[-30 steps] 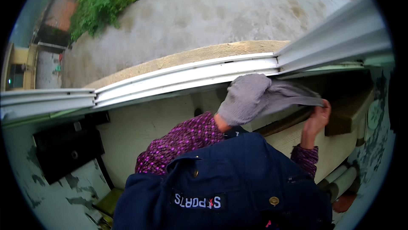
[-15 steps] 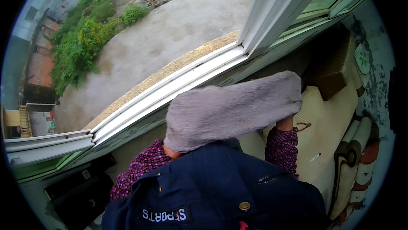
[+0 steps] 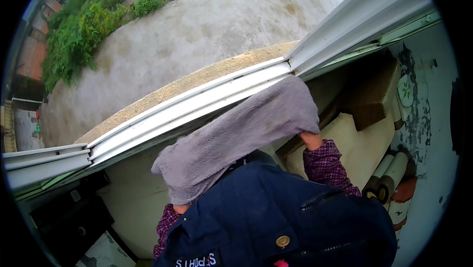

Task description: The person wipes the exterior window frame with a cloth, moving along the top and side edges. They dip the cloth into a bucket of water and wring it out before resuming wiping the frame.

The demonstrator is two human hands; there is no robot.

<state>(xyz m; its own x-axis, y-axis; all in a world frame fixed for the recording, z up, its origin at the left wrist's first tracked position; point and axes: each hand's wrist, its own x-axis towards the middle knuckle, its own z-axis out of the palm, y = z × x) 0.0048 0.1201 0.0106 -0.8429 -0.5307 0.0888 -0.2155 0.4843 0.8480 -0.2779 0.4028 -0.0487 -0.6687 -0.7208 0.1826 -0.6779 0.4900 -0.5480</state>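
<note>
A grey, fuzzy cloth [image 3: 241,136] is spread in a long band in front of the person's chest, slanting from lower left up to the right, its surface softly creased and its upper right end overlapping the edge of the white window track [image 3: 197,111] in view; whether they touch cannot be told. The left hand [image 3: 181,209] is at the cloth's lower left end and the right hand [image 3: 310,140] at its right end, both mostly covered by it, so the fingers are hidden and how tightly they close cannot be told. Purple patterned sleeves [image 3: 325,166] and a dark blue garment [image 3: 256,203] with a brass button [image 3: 282,241] lie nearest the hands. Right of the right hand are a pale ribbed sheet [image 3: 345,143], a brown box [image 3: 369,102] and, lower, some rolled mats [image 3: 389,173] by a wall with peeling paint [image 3: 428,119]. A black object [image 3: 69,225] stands at lower left. Beyond the window track run a rough tan ledge [image 3: 197,83], a grey paved yard [image 3: 197,35] and green plants [image 3: 88,30].
</note>
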